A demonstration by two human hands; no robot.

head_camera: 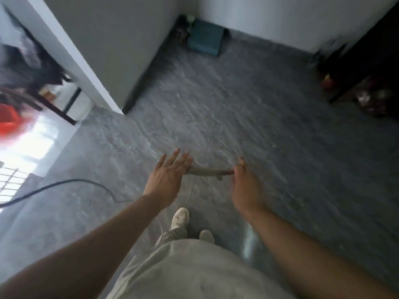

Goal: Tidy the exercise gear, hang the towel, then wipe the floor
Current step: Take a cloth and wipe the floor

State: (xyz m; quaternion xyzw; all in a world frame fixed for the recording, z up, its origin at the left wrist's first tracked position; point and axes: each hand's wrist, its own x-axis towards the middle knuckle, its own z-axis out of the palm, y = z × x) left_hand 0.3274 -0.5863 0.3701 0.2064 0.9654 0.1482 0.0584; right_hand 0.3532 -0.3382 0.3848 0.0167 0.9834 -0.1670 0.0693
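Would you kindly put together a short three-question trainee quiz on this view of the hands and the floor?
1. True or false: the left hand is spread flat, fingers open.
2. Which hand pinches the end of the strip of cloth?
3. What lies on the floor at the left: A cable, B ball, C bottle?

Key: 1 true. 2 the right hand. 3 A.

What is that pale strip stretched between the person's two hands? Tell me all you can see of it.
The strip is a thin, beige, limp-looking piece, maybe cloth or band; blur hides its material. It runs roughly level above the grey floor. The right hand pinches one end; the other end meets the fingers of the open, flat left hand.
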